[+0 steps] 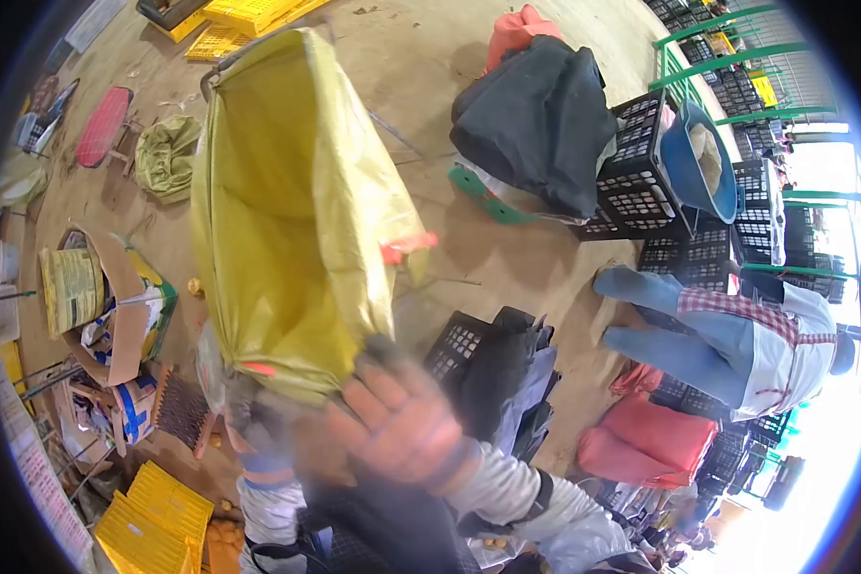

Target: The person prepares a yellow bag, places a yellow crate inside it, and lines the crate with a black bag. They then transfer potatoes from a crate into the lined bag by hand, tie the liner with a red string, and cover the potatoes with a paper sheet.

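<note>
A large yellow-green bag (292, 210) with its mouth wide open hangs in front of me, with red marks near its edges. My right hand (397, 421) is closed on the bag's near rim, its fingers wrapped over the edge and slightly blurred. Lower on the left, my left hand (258, 430) is at the bag's near left corner, smeared by motion, so its fingers cannot be made out. Below both hands lies dark material (383, 526).
Dark folded bags (507, 383) stand right of my hands. Black crates (641, 158) and a blue basin (703, 163) are farther right, near a person bending over (746, 344). Left are an open cardboard box (129, 311) and yellow crates (153, 517).
</note>
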The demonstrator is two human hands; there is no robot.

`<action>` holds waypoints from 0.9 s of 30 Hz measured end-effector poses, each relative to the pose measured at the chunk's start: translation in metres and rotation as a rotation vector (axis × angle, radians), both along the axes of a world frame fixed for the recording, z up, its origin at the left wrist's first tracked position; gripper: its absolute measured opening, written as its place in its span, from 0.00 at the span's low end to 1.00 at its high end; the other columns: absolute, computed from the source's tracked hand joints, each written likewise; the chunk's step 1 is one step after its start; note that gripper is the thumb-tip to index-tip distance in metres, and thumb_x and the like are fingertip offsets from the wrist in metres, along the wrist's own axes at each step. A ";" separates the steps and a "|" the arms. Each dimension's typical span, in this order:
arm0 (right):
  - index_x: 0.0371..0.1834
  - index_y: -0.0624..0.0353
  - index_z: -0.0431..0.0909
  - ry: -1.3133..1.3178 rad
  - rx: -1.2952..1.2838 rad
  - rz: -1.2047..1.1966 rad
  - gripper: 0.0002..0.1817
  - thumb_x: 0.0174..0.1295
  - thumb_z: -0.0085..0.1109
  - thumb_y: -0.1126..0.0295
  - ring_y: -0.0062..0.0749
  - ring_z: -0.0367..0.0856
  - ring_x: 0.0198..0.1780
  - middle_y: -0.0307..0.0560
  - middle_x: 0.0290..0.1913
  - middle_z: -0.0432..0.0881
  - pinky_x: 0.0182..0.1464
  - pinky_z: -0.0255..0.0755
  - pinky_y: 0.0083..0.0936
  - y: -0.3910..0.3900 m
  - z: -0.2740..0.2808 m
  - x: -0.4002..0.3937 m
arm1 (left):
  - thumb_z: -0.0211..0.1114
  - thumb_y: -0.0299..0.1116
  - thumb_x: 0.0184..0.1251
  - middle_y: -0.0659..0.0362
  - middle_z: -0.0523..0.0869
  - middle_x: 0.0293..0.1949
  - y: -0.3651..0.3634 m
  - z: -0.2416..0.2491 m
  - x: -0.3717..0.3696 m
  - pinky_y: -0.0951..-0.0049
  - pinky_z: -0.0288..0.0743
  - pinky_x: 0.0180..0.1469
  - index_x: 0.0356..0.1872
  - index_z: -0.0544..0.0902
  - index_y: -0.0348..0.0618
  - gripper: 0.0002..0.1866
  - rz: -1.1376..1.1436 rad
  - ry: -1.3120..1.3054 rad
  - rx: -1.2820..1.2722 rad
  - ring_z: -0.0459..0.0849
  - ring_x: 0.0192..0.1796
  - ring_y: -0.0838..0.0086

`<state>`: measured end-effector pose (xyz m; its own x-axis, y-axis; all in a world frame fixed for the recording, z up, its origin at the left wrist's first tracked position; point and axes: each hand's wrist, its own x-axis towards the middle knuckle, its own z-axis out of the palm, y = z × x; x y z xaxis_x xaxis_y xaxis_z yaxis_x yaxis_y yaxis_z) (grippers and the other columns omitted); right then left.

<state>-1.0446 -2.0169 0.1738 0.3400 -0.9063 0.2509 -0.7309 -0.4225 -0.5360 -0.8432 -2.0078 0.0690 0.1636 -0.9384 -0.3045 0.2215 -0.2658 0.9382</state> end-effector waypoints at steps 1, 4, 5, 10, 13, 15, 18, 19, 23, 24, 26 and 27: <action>0.42 0.52 0.76 0.140 -0.060 -0.012 0.17 0.46 0.57 0.69 0.38 0.78 0.43 0.44 0.32 0.73 0.61 0.73 0.44 0.004 0.007 -0.004 | 0.57 0.33 0.67 0.52 0.79 0.57 0.010 -0.002 0.002 0.62 0.74 0.61 0.60 0.73 0.37 0.21 0.035 0.055 0.042 0.79 0.58 0.64; 0.34 0.56 0.75 0.244 -0.031 -0.005 0.12 0.46 0.57 0.66 0.38 0.79 0.49 0.43 0.34 0.76 0.65 0.67 0.42 0.021 -0.002 0.009 | 0.59 0.27 0.66 0.53 0.81 0.50 0.028 -0.022 0.014 0.65 0.74 0.57 0.51 0.77 0.35 0.14 0.143 0.099 0.092 0.80 0.53 0.66; 0.36 0.57 0.75 0.168 -0.050 -0.056 0.13 0.46 0.56 0.66 0.39 0.79 0.51 0.44 0.35 0.77 0.67 0.65 0.43 0.021 -0.003 0.017 | 0.60 0.26 0.66 0.52 0.81 0.50 0.025 -0.025 0.015 0.65 0.74 0.57 0.50 0.77 0.35 0.13 0.178 0.139 0.095 0.80 0.53 0.66; 0.36 0.53 0.73 0.013 -0.119 -0.103 0.13 0.44 0.56 0.67 0.39 0.76 0.47 0.43 0.33 0.73 0.67 0.66 0.46 -0.031 -0.019 0.032 | 0.55 0.33 0.72 0.50 0.78 0.55 -0.043 -0.018 0.027 0.67 0.72 0.61 0.58 0.72 0.36 0.18 0.112 0.579 0.041 0.78 0.58 0.66; 0.35 0.54 0.73 -0.107 -0.176 -0.194 0.10 0.48 0.55 0.67 0.38 0.75 0.47 0.44 0.32 0.74 0.69 0.63 0.48 -0.074 -0.033 0.058 | 0.54 0.33 0.72 0.50 0.78 0.56 -0.094 -0.024 0.038 0.67 0.72 0.62 0.59 0.72 0.36 0.19 0.080 0.567 0.022 0.78 0.58 0.66; 0.35 0.54 0.74 -0.146 -0.197 -0.244 0.08 0.53 0.55 0.66 0.39 0.75 0.47 0.45 0.33 0.75 0.68 0.61 0.49 -0.107 -0.036 0.080 | 0.54 0.33 0.72 0.50 0.78 0.56 -0.120 -0.026 0.049 0.67 0.71 0.62 0.60 0.72 0.36 0.19 0.057 0.553 0.006 0.77 0.59 0.66; 0.36 0.54 0.76 0.007 -0.202 -0.286 0.08 0.58 0.54 0.64 0.42 0.75 0.47 0.46 0.34 0.76 0.69 0.58 0.48 -0.154 -0.038 0.107 | 0.53 0.34 0.72 0.51 0.77 0.57 -0.139 -0.029 0.067 0.67 0.71 0.63 0.61 0.71 0.36 0.20 0.043 0.530 0.008 0.77 0.59 0.65; 0.36 0.53 0.76 0.095 -0.208 -0.305 0.08 0.59 0.54 0.63 0.42 0.75 0.47 0.46 0.34 0.77 0.69 0.58 0.48 -0.160 -0.036 0.113 | 0.53 0.34 0.72 0.51 0.77 0.57 -0.142 -0.031 0.073 0.67 0.71 0.63 0.61 0.71 0.36 0.20 0.041 0.517 0.012 0.77 0.60 0.65; 0.39 0.54 0.74 -0.023 -0.162 -0.253 0.13 0.57 0.53 0.58 0.40 0.73 0.49 0.45 0.38 0.76 0.68 0.56 0.48 -0.101 -0.040 0.132 | 0.52 0.34 0.72 0.51 0.77 0.58 -0.121 -0.047 0.105 0.67 0.70 0.64 0.62 0.70 0.36 0.21 0.084 0.438 0.090 0.77 0.61 0.65; 0.39 0.54 0.73 -0.034 -0.217 -0.264 0.14 0.57 0.52 0.56 0.38 0.73 0.49 0.44 0.39 0.75 0.67 0.56 0.47 -0.072 -0.052 0.141 | 0.52 0.34 0.72 0.51 0.77 0.58 -0.111 -0.053 0.116 0.67 0.70 0.64 0.63 0.70 0.36 0.21 0.104 0.418 0.124 0.77 0.61 0.65; 0.38 0.50 0.70 0.076 0.025 -0.096 0.14 0.55 0.51 0.55 0.37 0.71 0.48 0.41 0.37 0.70 0.62 0.56 0.42 -0.014 -0.066 0.159 | 0.51 0.34 0.72 0.51 0.77 0.59 -0.080 -0.067 0.126 0.67 0.70 0.64 0.63 0.70 0.36 0.22 0.139 0.369 0.222 0.76 0.61 0.65; 0.37 0.49 0.69 0.068 0.025 -0.073 0.12 0.54 0.53 0.57 0.37 0.70 0.46 0.41 0.36 0.69 0.61 0.56 0.40 0.006 -0.076 0.160 | 0.51 0.35 0.72 0.51 0.76 0.59 -0.066 -0.072 0.126 0.67 0.70 0.65 0.63 0.70 0.36 0.22 0.147 0.346 0.268 0.76 0.61 0.65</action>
